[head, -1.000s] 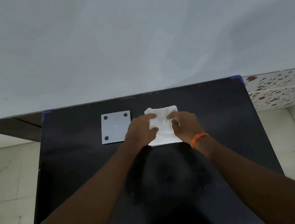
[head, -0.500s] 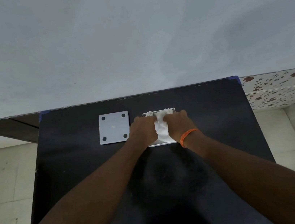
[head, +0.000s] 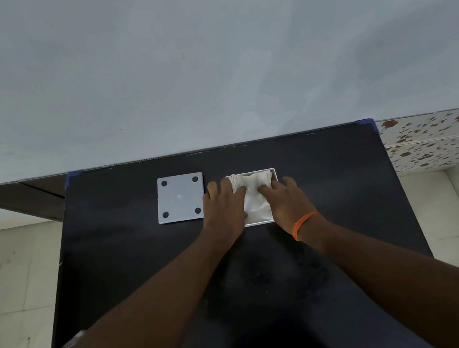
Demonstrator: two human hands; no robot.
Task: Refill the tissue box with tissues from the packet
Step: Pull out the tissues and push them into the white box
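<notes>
A white square tissue box (head: pixel 273 172) stands open on the black table (head: pixel 135 269), right of centre. A stack of white tissues (head: pixel 253 197) sits inside it, bunched up at the far left corner. My left hand (head: pixel 224 207) lies flat on the left side of the stack, its fingers reaching past the box's left edge. My right hand (head: pixel 285 198), with an orange band at the wrist, presses down on the right side of the tissues. The hands hide the box's side walls. No packet can be made out.
A grey square lid (head: pixel 181 197) with a black dot at each corner lies flat on the table just left of the box. A pale wall rises behind the table. Light floor tiles lie on both sides, and a flower-patterned tiled ledge (head: pixel 436 141) stands at the right.
The tissue stack has gone down from above the box into it. My hands spread apart from the middle to the two sides and now press flat on the tissues.
</notes>
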